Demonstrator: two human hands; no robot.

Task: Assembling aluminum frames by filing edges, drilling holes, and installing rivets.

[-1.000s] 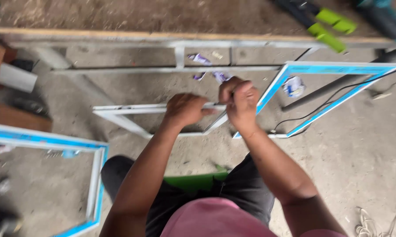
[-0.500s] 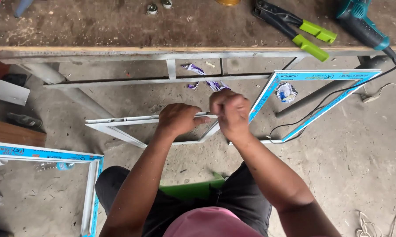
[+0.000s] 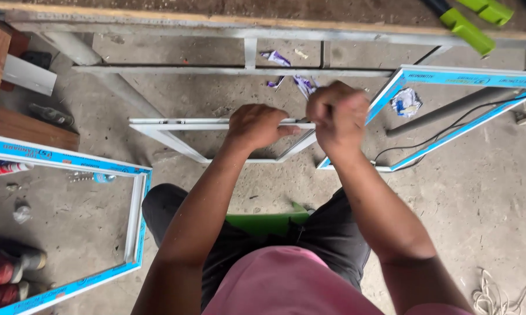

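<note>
I hold a small white window frame (image 3: 175, 123) upright in front of my knees. My left hand (image 3: 257, 125) is closed around its top rail, near the right end. My right hand (image 3: 336, 116) is clenched in a fist at the frame's top right corner, right beside the left hand. The fingers hide what they pinch there. Torn scraps of purple and white film (image 3: 302, 84) lie on the concrete floor just beyond the hands.
A blue-taped frame (image 3: 449, 76) leans at the right, with a black cable (image 3: 449, 131) and crumpled film (image 3: 404, 102) behind it. Another blue-taped frame (image 3: 137, 216) stands at the left. A workbench edge (image 3: 158, 20) carries a green-handled tool (image 3: 473, 26). A green stool (image 3: 269, 221) is under me.
Both hands stay at the same corner of the white frame. My head has dipped, so less of the bench top and its tools shows.
</note>
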